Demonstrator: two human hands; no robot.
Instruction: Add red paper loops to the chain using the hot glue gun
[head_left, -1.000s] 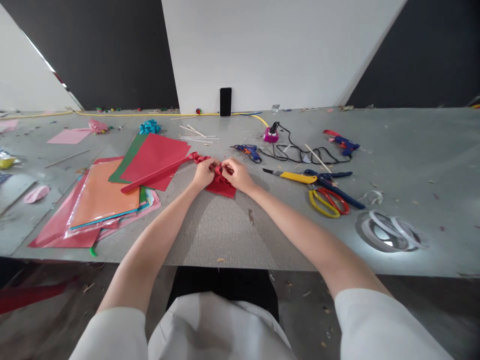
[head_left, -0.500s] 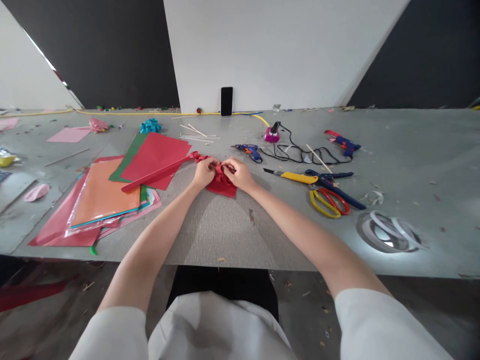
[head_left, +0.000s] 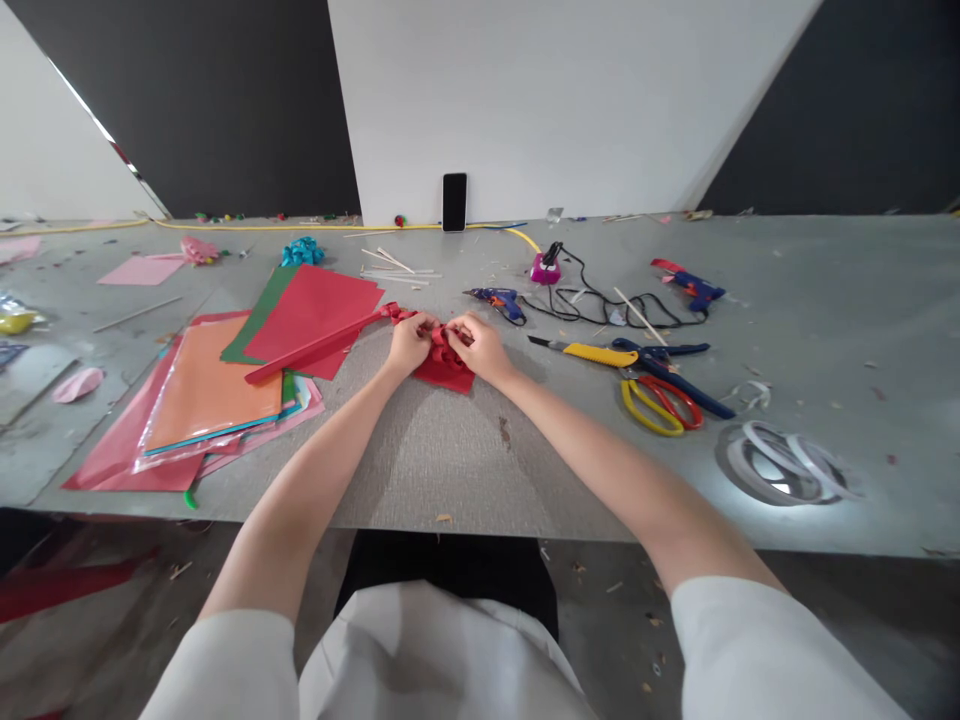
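My left hand and my right hand meet over a crumpled red paper piece that lies on the grey table. Both hands pinch its folded, curled top edge between fingertips. From under my left hand a long red paper strip runs off to the left, across a red sheet. What the fingers hold underneath is hidden.
A stack of coloured sheets lies left. To the right are a yellow-handled cutter, two pairs of scissors, glue guns with black cables, and tape rolls. A phone leans on the white board behind.
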